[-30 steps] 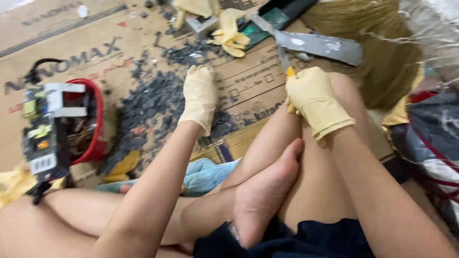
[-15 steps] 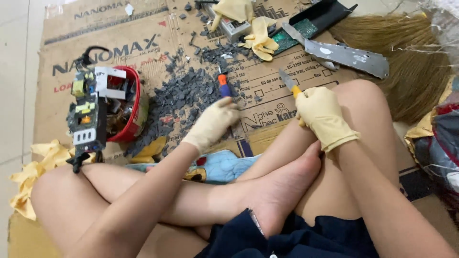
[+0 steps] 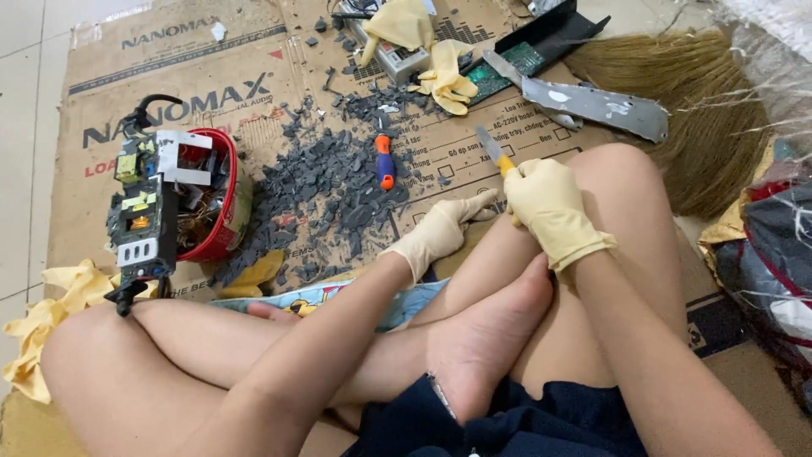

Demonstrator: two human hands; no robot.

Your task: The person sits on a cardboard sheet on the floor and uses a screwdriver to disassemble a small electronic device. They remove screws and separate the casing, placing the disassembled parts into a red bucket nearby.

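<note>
Yellow-handled blade [image 3: 493, 152] gripped by right hand [image 3: 548, 207] (tip up-left), left hand [image 3: 440, 233] spread.

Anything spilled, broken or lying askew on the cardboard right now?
Yes. Dark broken fragments lie scattered across the cardboard, around the orange-and-blue screwdriver. A circuit board leans tilted against the red bowl. The right hand holds a yellow-handled blade; the left hand rests beside it.

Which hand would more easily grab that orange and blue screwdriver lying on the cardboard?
Probably the left hand: it is empty, open and nearer the screwdriver. The right hand is closed around a yellow-handled knife.
</note>
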